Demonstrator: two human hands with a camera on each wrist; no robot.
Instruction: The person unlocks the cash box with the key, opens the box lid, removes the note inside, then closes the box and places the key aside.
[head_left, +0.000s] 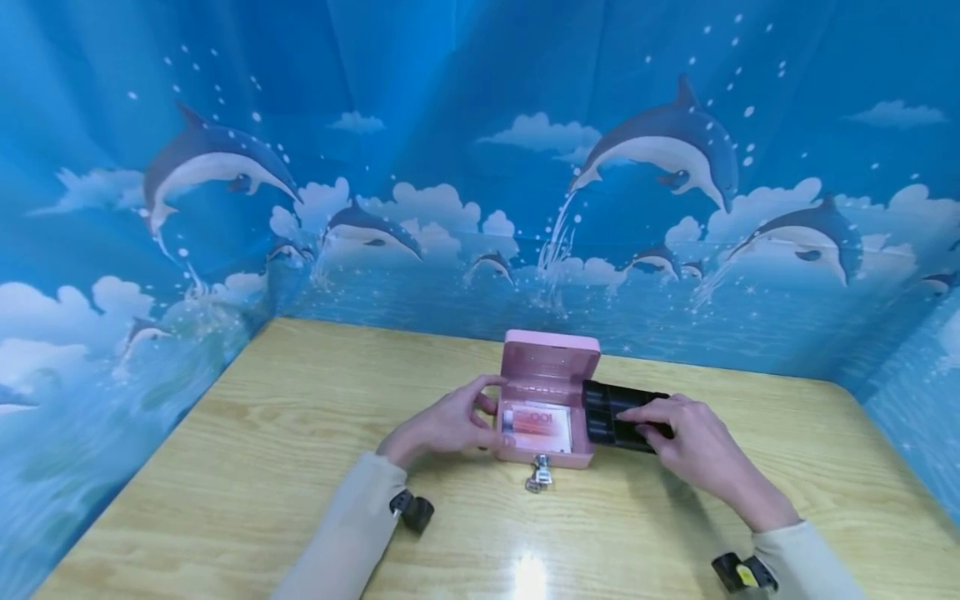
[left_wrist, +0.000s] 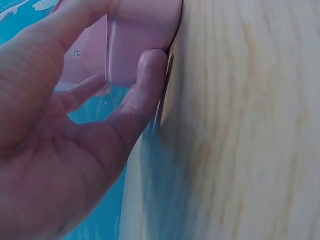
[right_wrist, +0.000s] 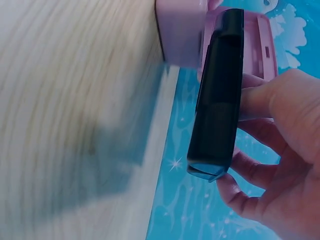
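Observation:
A pink metal cash box [head_left: 555,460] stands on the table with its lid [head_left: 552,358] raised at the back. Inside lie red banknotes marked 100 [head_left: 542,423]. My left hand [head_left: 447,423] grips the box's left side, fingertips on the pink wall [left_wrist: 145,30]. With thumb and fingers, my right hand [head_left: 701,450] pinches a black compartment tray [head_left: 637,400] just right of the box. In the right wrist view the tray [right_wrist: 215,110] hangs above the table, its far end overlapping the box.
Small keys [head_left: 538,479] hang at the lock on the box's front. The light wood table [head_left: 315,392] meets a blue curtain printed with dolphins [head_left: 420,283] behind and at both sides. A dark wrist device [head_left: 412,510] sits on the left sleeve, another [head_left: 742,573] on the right.

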